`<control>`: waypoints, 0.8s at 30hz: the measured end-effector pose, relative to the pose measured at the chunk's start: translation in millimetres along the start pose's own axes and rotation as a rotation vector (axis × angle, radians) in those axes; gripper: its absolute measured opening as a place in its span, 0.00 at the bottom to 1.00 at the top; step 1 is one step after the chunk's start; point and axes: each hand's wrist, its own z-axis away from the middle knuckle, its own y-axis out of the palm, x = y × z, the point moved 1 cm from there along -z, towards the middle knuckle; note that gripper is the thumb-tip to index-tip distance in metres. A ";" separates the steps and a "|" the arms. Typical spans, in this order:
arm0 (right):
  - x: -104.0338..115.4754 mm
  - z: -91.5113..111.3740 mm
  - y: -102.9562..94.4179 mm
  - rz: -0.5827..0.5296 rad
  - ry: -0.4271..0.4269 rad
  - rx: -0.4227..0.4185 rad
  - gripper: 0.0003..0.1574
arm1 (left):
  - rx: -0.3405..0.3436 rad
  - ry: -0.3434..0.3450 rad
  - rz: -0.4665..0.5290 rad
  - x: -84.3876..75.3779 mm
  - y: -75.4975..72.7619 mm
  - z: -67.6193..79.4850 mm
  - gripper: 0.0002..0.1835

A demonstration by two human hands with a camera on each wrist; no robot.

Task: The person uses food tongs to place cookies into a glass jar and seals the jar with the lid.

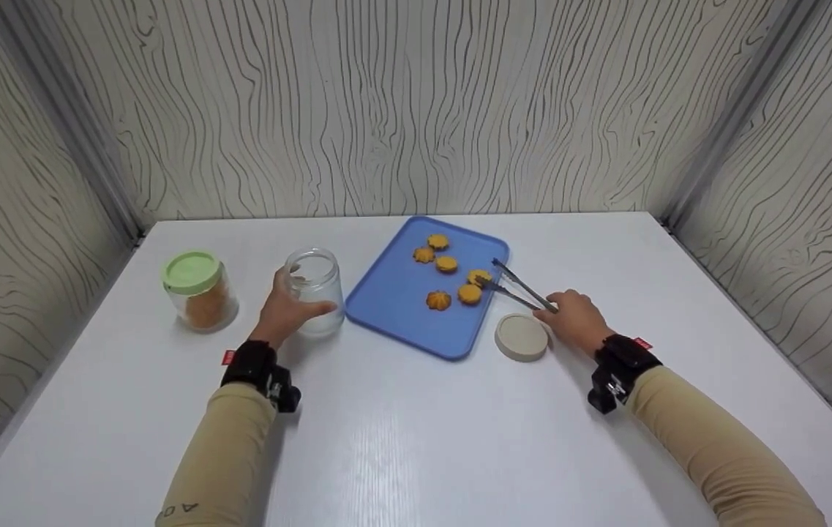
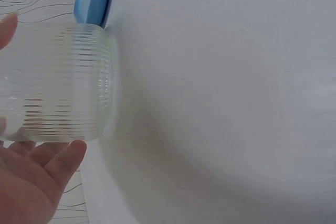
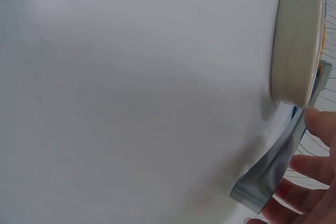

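Note:
My left hand [image 1: 285, 313] grips a clear glass jar [image 1: 322, 300] from its left side, thumb in front and fingers behind. The jar stands upright without a lid; its ribbed wall shows in the left wrist view. My right hand [image 1: 576, 320] holds metal tongs [image 1: 525, 287] near their closed end. The tongs' arms are spread, their tips over the right edge of a blue tray [image 1: 394, 307], one tip at a small yellow cookie [image 1: 479, 277]. Several cookies lie on the tray, among them a star-shaped one [image 1: 438, 300].
A round beige lid [image 1: 522, 337] lies on the white table [image 1: 401, 439], just in front of the tongs and right of the tray. At the left stands a jar with a green lid [image 1: 192, 272] and brown contents. Wood-patterned panels [image 1: 401, 110] enclose the back and sides.

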 end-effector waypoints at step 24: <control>4.4 -7.0 -4.1 -0.034 -0.066 -0.005 0.13 | 0.016 -0.022 0.003 0.3 -0.5 -1.5 0.62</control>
